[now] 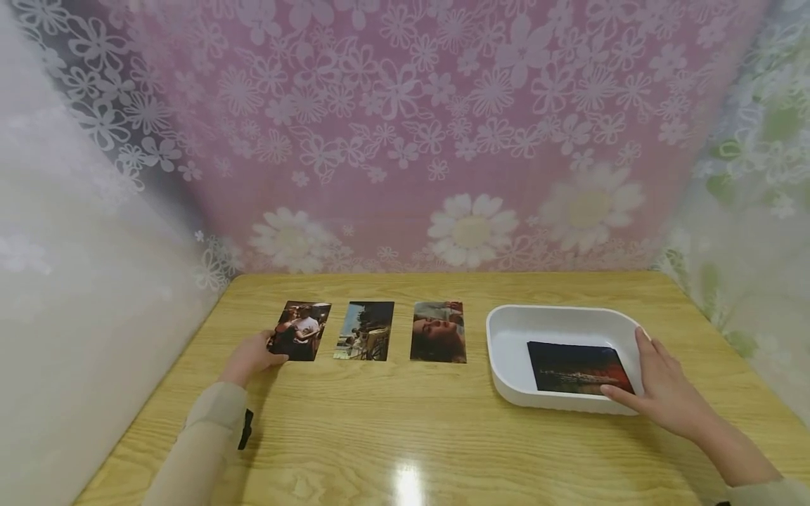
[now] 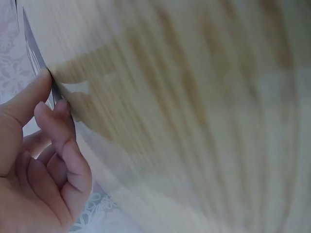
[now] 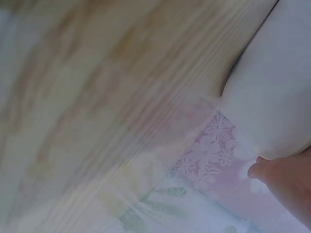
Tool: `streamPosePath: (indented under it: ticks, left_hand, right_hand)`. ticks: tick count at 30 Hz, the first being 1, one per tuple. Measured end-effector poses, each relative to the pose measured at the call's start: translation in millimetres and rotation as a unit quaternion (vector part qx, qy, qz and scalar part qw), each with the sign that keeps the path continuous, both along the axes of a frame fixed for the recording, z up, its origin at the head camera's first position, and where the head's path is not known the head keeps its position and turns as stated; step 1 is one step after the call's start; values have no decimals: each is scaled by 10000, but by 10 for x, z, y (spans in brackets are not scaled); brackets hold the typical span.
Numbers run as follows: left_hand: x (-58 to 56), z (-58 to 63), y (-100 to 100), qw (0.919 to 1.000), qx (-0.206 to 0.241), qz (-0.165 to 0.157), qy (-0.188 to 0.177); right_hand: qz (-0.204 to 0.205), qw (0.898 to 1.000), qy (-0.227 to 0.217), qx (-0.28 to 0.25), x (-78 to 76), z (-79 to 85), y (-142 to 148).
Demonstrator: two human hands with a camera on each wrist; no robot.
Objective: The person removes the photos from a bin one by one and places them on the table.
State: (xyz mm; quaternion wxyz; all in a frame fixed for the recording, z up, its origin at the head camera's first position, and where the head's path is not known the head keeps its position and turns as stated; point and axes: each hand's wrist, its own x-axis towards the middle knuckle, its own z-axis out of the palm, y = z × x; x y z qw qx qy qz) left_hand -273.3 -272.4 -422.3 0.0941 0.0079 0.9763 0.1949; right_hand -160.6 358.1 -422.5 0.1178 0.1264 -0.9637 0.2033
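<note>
Three photos lie in a row on the table. My left hand (image 1: 253,357) holds the leftmost photo (image 1: 302,330), a picture of two people, at its lower left corner. In the left wrist view that photo (image 2: 35,48) appears nearly edge-on, with the thumb and a finger against it. A middle photo (image 1: 365,330) and a photo of a tilted head (image 1: 438,334) follow to the right. At the right, my right hand (image 1: 673,393) grips the corner of a white plastic tray (image 1: 506,379), its thumb over the front rim. Inside the tray lies a dark photo (image 1: 579,369), possibly a stack.
The wooden table (image 1: 354,436) ends at a pink flowered curtain (image 1: 405,140) behind. Pale curtains (image 1: 95,281) flank it on the left and right. A black strap (image 1: 245,429) shows beside the left sleeve.
</note>
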Motion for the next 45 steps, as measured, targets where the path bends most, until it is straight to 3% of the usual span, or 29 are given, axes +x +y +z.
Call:
streamPosePath:
  ticks: [12,18,21,26,31,34,38,45]
  left_hand:
    - [6,5,-24,9993,175,-185,-266]
    - [-39,78,192,9984,551,-148,-13]
    - [-33,166,455,9973,617,-304,270]
    - [6,306,1069,9900,941,-674,805]
    - [0,506,1742,9721,1561,-1356,1103]
    - [42,596,2098,9622,1658,-1837,1136]
    - [104,643,2505,9530,1493,-2342,1212]
    - [141,556,3085,9380,1466,-2972,1018]
  right_hand:
    - [23,10000,20,-7,17,-12,-12]
    - [-2,10000,50,-56,17,-30,-6]
    - [5,10000,56,-34,27,-42,1]
    - [21,9999,124,-72,32,-43,32]
    - [69,9998,155,-56,8,-21,56]
    - [66,10000,55,-47,22,-4,27]
    - [34,10000,-6,-50,28,12,-5]
    - [-8,10000,-18,-23,21,19,-11]
